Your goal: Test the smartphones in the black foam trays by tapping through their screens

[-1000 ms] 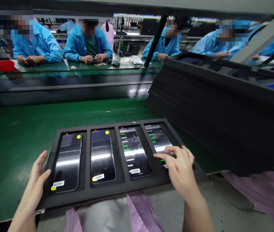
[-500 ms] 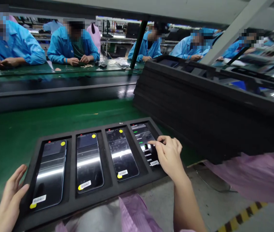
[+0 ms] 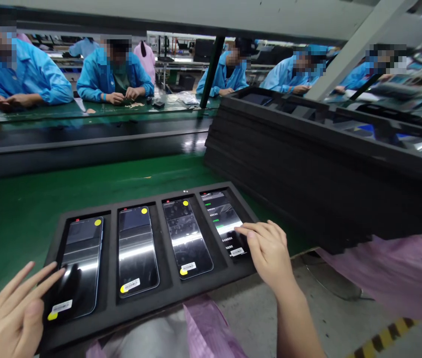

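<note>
Black tray (image 3: 112, 263), yellow dots (image 3: 144, 211), green tabletop (image 3: 17, 204)

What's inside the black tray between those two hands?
Four phones lie face up, one per compartment, each with a white label. The right hand covers part of the rightmost phone. The phones' backs and the compartment floor beneath them are hidden.

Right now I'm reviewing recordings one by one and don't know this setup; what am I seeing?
No machine here: a person works bare-handed, and one camera worn on the head, looking forward and down, takes every picture. On the green bench lies a black tray with four phones, each in its own compartment. The left hand spreads across the tray's left rim toward the leftmost phone; the right hand points its index finger at the rightmost phone. Neither grips anything; whether either touches a phone is unclear.
</note>
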### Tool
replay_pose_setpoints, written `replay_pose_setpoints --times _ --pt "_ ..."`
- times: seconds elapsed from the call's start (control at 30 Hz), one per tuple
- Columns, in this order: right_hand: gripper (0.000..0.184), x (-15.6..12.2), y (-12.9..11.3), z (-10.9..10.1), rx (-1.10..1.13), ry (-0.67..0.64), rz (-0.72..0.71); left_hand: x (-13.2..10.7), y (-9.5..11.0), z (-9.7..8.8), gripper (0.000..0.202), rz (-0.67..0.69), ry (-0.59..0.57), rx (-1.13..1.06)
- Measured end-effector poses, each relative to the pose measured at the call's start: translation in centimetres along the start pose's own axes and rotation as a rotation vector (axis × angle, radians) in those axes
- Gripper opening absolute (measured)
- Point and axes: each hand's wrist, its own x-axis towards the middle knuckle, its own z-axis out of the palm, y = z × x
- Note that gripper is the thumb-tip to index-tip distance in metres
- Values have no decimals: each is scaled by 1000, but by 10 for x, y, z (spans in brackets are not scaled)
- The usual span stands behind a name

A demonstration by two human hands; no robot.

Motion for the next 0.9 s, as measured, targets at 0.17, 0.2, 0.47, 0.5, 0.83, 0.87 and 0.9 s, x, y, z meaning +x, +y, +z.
replay_pose_setpoints --times 0.17,0.2,0.47,0.5,0.83,0.87,0.9 --pt "39 -1 1 2 -39 -62 -8 11 3 -3 60 236 -86 169" --pt "39 -1 2 2 -44 -80 -14 12 3 -2 61 264 -92 185" --pt "38 -1 5 2 -87 -89 -53 13 -2 0 62 371 -57 233" --pt "38 -1 4 1 -85 -73 -59 14 -1 -1 59 374 -56 229" --pt "34 12 -75 18 147 -136 -306 51 114 7 29 335 -9 3" --pt "33 13 -81 21 141 -159 -319 54 124 12 30 319 -5 -46" --pt "33 14 -85 24 130 -179 -330 55 131 17 30 311 -17 -77"
